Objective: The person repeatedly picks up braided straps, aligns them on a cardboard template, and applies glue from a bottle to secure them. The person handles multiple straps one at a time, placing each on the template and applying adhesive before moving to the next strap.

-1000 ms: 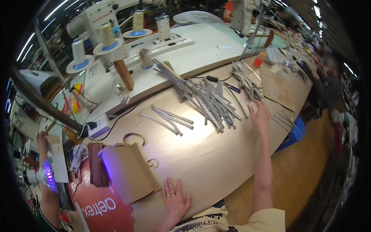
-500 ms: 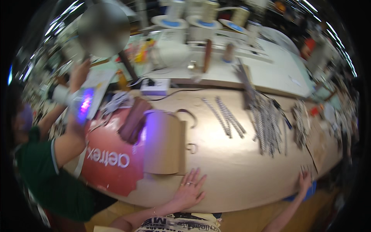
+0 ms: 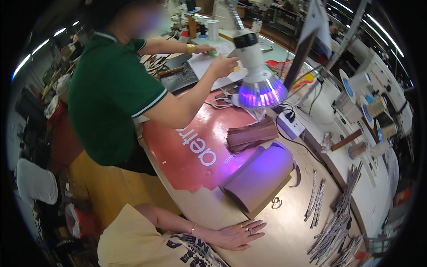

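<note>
Curved brown sheet (image 3: 262,175), arched up off the bench (image 3: 291,236), lies right of the middle of the head view, running slantwise with its lower end just above the person's left hand (image 3: 240,235). That hand rests palm down at the bottom centre, bare, its fingers somewhat spread and pointing right; it holds nothing, and whether a finger touches the sheet's lower corner I cannot tell. The right hand is out of the frame, so its state cannot be told. Along the sheet's upper left side is a flat red sheet (image 3: 175,153) with white lettering, and just above it a dark brown folded bundle (image 3: 251,135). Violet light falls on its upper end, below a lamp (image 3: 260,89) in the upper centre. To its right lie a curled brown strap (image 3: 297,174) and, nearer the hand, small tan loops (image 3: 277,203). Farther right are a few grey striped strips (image 3: 315,202), then a heap of similar strips (image 3: 329,242) toward the lower right, well apart from the left hand. At the upper left a co-worker in green (image 3: 109,102) leans over the bench, both forearms reaching toward white paper (image 3: 211,71).
</note>
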The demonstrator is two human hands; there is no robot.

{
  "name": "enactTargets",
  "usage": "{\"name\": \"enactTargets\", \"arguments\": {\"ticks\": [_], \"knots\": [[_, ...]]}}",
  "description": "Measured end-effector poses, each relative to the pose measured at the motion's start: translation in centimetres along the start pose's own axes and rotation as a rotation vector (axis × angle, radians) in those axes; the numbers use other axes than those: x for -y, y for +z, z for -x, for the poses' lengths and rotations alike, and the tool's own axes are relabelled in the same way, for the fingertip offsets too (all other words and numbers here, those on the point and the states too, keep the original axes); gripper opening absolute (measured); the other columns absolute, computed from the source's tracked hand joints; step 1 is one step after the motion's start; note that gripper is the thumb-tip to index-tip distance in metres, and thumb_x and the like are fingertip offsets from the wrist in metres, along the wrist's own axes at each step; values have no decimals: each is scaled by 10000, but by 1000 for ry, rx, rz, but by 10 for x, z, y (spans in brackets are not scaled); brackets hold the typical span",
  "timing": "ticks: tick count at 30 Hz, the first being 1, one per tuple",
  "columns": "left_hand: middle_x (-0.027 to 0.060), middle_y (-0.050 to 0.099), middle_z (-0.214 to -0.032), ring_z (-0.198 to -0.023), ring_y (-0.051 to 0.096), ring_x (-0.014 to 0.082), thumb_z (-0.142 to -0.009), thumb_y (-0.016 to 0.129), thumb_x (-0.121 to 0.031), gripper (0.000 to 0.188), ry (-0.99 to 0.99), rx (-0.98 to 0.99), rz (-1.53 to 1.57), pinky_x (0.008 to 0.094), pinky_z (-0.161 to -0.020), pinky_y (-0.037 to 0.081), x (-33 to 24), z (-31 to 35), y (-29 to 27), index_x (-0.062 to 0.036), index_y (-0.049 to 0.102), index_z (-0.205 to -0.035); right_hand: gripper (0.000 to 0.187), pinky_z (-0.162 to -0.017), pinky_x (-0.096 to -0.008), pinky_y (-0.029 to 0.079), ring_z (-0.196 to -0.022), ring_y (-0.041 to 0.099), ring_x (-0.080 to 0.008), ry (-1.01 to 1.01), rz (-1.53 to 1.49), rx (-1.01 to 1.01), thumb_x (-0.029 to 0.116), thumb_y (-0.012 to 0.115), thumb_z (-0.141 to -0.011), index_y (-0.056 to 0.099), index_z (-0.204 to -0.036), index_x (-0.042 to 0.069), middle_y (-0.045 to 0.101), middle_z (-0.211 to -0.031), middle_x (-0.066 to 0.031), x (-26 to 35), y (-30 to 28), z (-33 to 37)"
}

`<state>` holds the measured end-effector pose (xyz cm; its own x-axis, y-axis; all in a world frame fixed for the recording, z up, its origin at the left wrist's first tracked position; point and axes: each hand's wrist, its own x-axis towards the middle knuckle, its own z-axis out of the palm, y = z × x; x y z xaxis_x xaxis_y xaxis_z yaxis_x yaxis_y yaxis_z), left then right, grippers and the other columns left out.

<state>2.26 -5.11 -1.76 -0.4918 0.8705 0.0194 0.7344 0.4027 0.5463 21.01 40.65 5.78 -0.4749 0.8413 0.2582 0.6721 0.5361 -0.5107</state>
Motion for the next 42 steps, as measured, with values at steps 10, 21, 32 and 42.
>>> {"name": "enactTargets", "arguments": {"ticks": [10, 21, 32, 42], "knots": [[277, 102, -1588, -1491, 107, 368, -961, 478, -341, 696, 15, -39, 41, 460, -1221, 106, 2, 3, 7, 27, 238, -1501, 217, -695, -300, 484, -743, 592, -167, -179, -345, 98, 199, 671, -923, 636, -968, -10, 650, -834, -78, 149, 32, 47], [293, 121, -1574, -1480, 124, 389, -949, 520, -329, 678, 53, -137, 111, 463, -1216, 128, 5, 3, 13, 43, 302, -1471, 221, -692, -297, 481, -733, 586, -169, -92, -542, 388, 234, 663, -940, 661, -958, 14, 646, -836, -66, 193, 48, 95], [275, 223, -1557, -1455, 213, 399, -899, 588, -270, 621, 42, -90, 47, 468, -1195, 202, 5, 5, 2, 11, 405, -1422, 194, -635, -230, 415, -678, 500, -96, -65, -493, 794, 201, 632, -966, 665, -960, 10, 567, -734, 19, 199, 86, 126], [231, 270, -1551, -1427, 298, 388, -903, 605, -164, 543, 34, -176, 222, 513, -1157, 269, 3, -89, -11, -21, 442, -1401, 193, -675, -245, 487, -729, 620, -104, 101, -489, 570, 99, 651, -932, 659, -1073, -32, 632, -791, -30, 182, 74, 132]]}}
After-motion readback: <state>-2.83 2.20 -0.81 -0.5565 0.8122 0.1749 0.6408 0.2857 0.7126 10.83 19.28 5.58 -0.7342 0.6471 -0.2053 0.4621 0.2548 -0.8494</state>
